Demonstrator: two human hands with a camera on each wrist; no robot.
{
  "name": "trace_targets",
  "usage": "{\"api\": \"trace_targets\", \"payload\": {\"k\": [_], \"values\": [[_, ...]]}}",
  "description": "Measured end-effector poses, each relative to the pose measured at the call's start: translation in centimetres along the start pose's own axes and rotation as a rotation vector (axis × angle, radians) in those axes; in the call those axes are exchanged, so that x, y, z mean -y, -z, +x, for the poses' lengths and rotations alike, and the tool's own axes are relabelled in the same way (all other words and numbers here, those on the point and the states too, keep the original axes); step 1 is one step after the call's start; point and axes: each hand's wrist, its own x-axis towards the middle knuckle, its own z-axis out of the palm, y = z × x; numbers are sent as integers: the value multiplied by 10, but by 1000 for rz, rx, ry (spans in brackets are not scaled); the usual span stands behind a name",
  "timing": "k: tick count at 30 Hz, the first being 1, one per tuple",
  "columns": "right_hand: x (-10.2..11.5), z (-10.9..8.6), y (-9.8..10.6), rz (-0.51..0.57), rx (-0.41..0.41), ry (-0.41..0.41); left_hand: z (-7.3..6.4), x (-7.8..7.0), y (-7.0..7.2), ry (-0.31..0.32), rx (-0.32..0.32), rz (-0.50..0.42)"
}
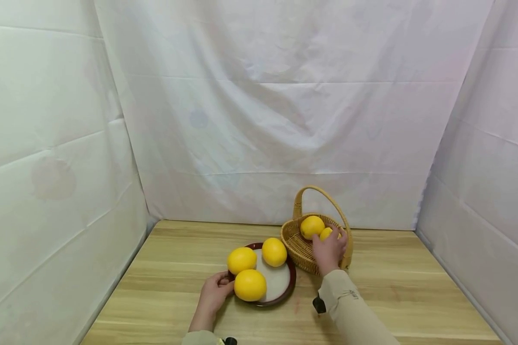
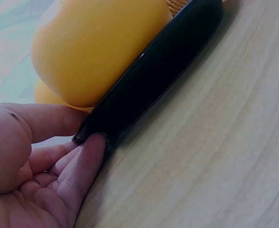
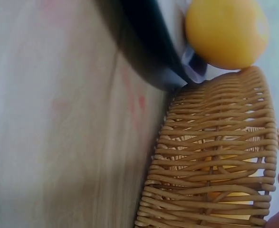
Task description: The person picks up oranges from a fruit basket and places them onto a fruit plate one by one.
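My left hand (image 1: 216,290) pinches the left rim of a round plate (image 1: 278,282), white inside with a dark red-brown edge. In the left wrist view the fingertips (image 2: 95,145) lie at the plate's dark outer side (image 2: 153,66). Three yellow lemons sit on the plate: a front one (image 1: 250,285), a left one (image 1: 241,260) and a back right one (image 1: 274,252). Reaching into a wicker basket (image 1: 300,256), my right hand (image 1: 329,250) grips a lemon (image 1: 325,233), partly hidden by the fingers. Another lemon (image 1: 312,227) lies beside it in the basket.
The basket's tall arched handle (image 1: 323,192) rises over the right hand. Plate and basket stand side by side, close together, on a wooden table (image 1: 172,268). White cloth (image 1: 259,120) hangs behind the table and at both sides.
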Motion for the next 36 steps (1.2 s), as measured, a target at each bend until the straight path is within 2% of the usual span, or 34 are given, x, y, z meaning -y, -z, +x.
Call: {"api": "trace_targets", "payload": {"k": [5, 9, 19, 30, 36], "values": [[0, 2, 3, 58, 45, -81, 1, 1, 0, -8, -1, -2], [0, 5, 5, 63, 57, -100, 2, 1, -1, -6, 0, -5], [-2, 6, 4, -90, 102, -84, 2, 1, -1, 2, -6, 11], [-4, 4, 0, -99, 71, -63, 2, 0, -1, 2, -1, 5], [-7, 4, 0, -110, 81, -37, 1, 0, -1, -7, 3, 8]]}}
